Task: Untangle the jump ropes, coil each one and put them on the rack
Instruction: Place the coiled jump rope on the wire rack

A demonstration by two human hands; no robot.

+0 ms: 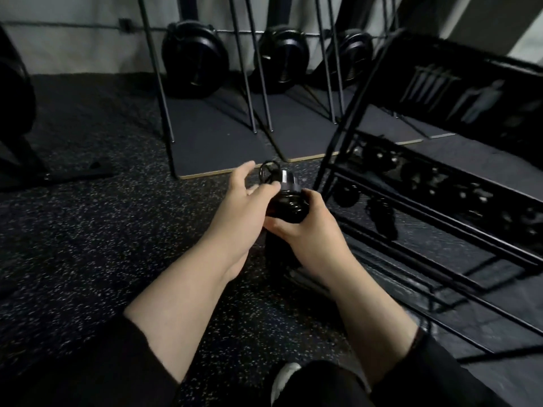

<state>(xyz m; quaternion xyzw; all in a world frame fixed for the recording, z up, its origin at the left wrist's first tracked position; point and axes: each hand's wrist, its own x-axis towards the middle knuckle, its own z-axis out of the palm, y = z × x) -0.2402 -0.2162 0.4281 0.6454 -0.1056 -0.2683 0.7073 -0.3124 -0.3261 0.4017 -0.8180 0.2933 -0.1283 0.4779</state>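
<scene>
Black jump rope (286,198), wound into a tight bundle, held above the speckled rubber floor (88,245) at centre of view. Long axis runs from low near the person up and away toward the wall; a silver-banded end and small loose loop point away. Right hand (305,230) grasps the near end, fingers curled round the coils. Left hand (235,207) cups the left side; thumb rests on the bundle, fingers partly extended past it. Black metal rack (411,177) stands just right of the hands. Weight plates (195,58) lean against the far wall.
</scene>
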